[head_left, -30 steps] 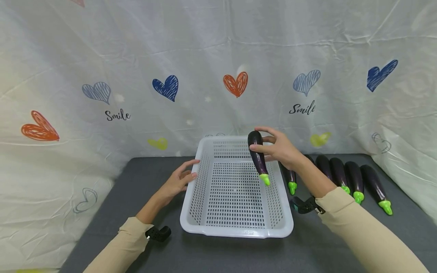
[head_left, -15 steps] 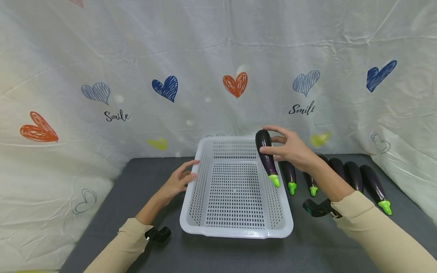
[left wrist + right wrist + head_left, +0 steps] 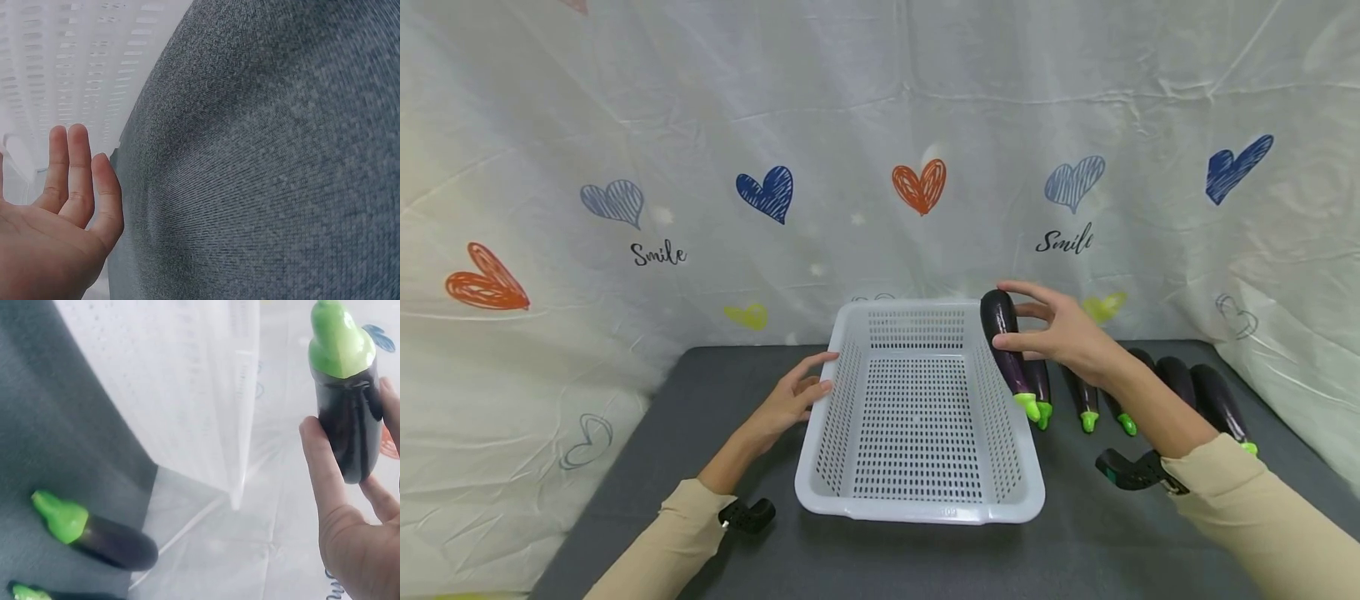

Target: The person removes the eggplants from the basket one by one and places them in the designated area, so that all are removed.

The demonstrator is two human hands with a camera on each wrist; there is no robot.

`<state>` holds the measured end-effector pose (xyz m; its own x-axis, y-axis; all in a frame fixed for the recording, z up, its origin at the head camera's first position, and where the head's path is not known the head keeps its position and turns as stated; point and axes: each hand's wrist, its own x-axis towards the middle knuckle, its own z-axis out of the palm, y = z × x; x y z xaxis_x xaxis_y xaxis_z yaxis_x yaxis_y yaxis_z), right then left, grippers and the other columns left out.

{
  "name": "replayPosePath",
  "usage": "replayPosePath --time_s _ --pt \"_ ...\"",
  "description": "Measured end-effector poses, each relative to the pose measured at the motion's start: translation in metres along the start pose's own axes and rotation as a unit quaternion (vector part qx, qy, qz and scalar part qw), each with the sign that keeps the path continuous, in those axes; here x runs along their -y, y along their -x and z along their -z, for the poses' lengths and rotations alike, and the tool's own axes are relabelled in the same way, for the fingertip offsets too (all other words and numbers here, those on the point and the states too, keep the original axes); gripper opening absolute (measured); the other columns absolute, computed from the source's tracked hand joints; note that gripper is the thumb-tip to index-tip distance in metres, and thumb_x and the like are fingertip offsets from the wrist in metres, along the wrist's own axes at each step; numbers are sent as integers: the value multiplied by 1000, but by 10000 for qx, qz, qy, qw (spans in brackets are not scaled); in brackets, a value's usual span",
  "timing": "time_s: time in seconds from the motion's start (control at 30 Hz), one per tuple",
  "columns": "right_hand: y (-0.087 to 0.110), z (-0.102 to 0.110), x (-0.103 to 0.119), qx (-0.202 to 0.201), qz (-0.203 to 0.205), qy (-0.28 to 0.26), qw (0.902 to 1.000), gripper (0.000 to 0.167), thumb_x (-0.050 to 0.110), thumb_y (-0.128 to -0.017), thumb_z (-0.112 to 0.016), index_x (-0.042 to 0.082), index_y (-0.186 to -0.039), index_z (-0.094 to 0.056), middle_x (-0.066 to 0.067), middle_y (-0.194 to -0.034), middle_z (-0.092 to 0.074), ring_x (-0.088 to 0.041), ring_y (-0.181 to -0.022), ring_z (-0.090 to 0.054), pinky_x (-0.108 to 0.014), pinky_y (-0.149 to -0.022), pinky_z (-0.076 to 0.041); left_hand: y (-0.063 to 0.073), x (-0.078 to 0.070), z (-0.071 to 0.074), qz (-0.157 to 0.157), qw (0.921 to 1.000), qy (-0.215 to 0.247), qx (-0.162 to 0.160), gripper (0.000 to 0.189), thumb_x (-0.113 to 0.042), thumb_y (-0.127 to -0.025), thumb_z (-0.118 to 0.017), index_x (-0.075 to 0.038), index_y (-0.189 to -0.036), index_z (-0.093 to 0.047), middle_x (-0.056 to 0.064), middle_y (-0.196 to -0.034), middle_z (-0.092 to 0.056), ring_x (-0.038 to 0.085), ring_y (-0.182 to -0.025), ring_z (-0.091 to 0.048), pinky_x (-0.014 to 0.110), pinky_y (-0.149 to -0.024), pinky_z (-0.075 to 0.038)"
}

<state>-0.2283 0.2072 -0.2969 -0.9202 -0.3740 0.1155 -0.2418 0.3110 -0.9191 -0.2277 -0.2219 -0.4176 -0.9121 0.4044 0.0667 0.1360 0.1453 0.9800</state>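
Observation:
In the head view, my right hand (image 3: 1067,337) holds a dark purple eggplant (image 3: 1002,333) over the right rim of a white slotted plastic basket (image 3: 917,510). The eggplant hangs tilted, its green stem end lower and toward me. From the right wrist view, fingers and thumb grip the eggplant (image 3: 350,419) along its dark body, its green cap free. My left hand (image 3: 790,396) rests at the basket's left rim with fingers extended. The left wrist view shows that hand (image 3: 56,231) with its fingers loosely straight beside the basket's slotted wall (image 3: 81,56).
Several more eggplants lie in a row on the dark grey table (image 3: 700,433) right of the basket, the nearest eggplant (image 3: 1042,387) close to its wall. My right forearm partly covers the row. A white curtain (image 3: 850,125) printed with hearts hangs behind the table.
My right hand has moved right with the eggplant, from above the basket's inside to above its right rim. The left hand and basket have stayed in place.

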Motion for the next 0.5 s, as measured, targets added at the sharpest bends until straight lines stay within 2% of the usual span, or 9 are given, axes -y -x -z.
replayPosePath --time_s 0.13,0.37,0.5 --pt "6 5 -5 -88 33 61 9999 79 21 -90 -82 22 -157 -40 -17 -148 -45 -38 -126 -53 -56 -89 -52 0 1 0 -14 10000 -33 4 56 -25 -107 -58 -25 -158 -35 22 -135 -55 36 -114 -60 52 -86 -54" --pt "19 15 -12 -296 -23 140 9995 83 24 -90 -82 21 -158 -37 -17 -152 -40 -35 -137 -40 -59 -91 -50 0 1 1 -12 10000 -34 10 56 -25 -107 -57 -25 -158 -35 22 -135 -54 35 -114 -60 52 -86 -54" --pt "28 19 -17 -467 -98 143 9988 84 25 -91 -81 21 -160 -33 -18 -151 -41 -36 -131 -47 -55 -90 -52 0 1 0 28 10000 -17 25 56 -25 -107 -57 -25 -158 -35 22 -134 -54 35 -114 -60 53 -87 -53"
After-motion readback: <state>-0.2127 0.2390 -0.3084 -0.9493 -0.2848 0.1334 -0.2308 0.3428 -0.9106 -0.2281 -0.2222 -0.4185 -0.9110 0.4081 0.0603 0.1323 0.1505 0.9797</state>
